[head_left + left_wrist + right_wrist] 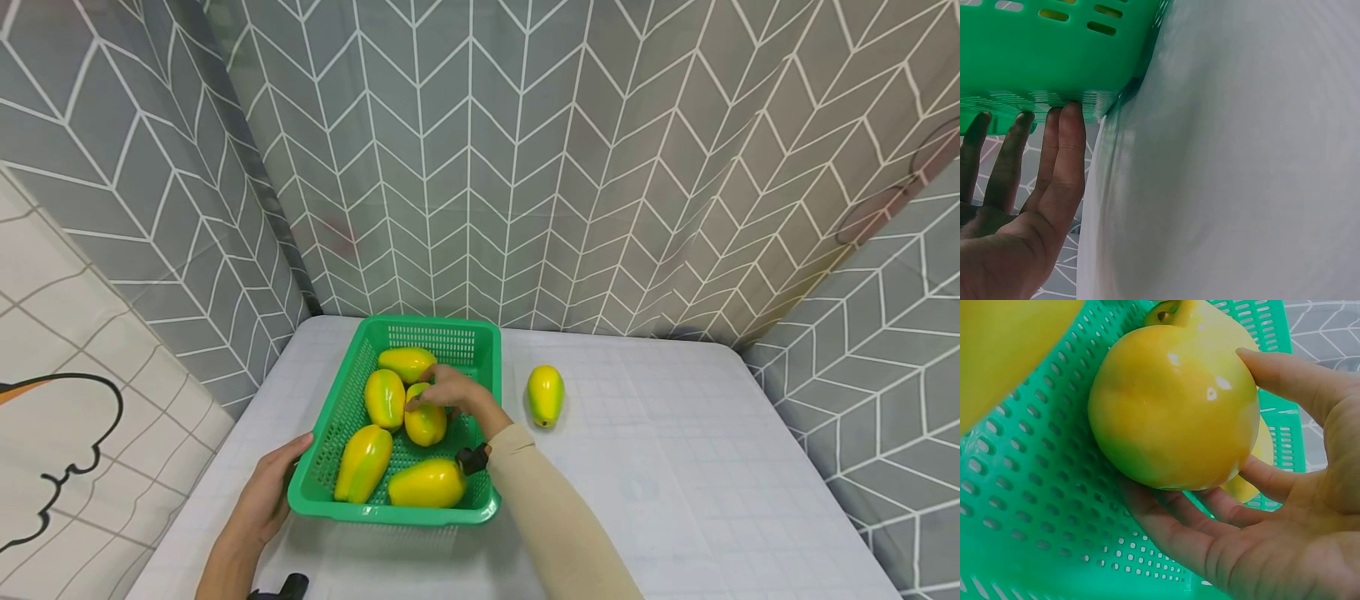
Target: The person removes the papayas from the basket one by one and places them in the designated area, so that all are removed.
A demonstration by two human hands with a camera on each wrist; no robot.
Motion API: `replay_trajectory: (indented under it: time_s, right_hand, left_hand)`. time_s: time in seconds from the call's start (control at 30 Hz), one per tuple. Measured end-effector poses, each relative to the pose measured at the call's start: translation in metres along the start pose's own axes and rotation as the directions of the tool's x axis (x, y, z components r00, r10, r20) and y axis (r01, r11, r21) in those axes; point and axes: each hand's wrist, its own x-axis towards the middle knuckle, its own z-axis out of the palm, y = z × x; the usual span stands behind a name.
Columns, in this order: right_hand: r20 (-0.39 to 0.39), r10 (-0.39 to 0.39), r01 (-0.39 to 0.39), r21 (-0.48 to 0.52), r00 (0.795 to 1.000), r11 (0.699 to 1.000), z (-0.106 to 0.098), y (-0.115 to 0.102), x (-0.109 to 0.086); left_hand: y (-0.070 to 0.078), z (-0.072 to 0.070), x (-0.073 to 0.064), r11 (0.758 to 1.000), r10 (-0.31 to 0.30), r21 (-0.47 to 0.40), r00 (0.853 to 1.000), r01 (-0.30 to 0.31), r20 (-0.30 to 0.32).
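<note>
My right hand [450, 390] is inside the green plastic basket [495, 400], its fingers and thumb curled round a yellow-green papaya [1172, 412]. In the right wrist view, the thumb lies on one side of this fruit and the fingers on the other side and beneath. At the basket's left side, my left hand [270, 483] touches the outer wall; in the left wrist view its fingers [1069, 144] are nearly straight against the green plastic. Several other papayas lie in the basket: one at the back [407, 363], others along the left and front.
One more papaya [546, 395] lies on the white-covered table [675, 467], to the right of the basket. A grey curtain [495, 167] with white chevron lines hangs behind the table, and patterned cloth also borders both sides.
</note>
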Motion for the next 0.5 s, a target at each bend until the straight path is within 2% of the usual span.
replay_trajectory:
  time_s: [0.5]
  right_hand:
    - [-0.019, -0.04, 0.041, 0.023, 0.999, 0.999, -0.007, 0.0008, 0.0013]
  left_hand:
    - [0.0012, 0.0, 0.0005, 0.999, -0.021, 0.025, 1.0, 0.022, -0.013]
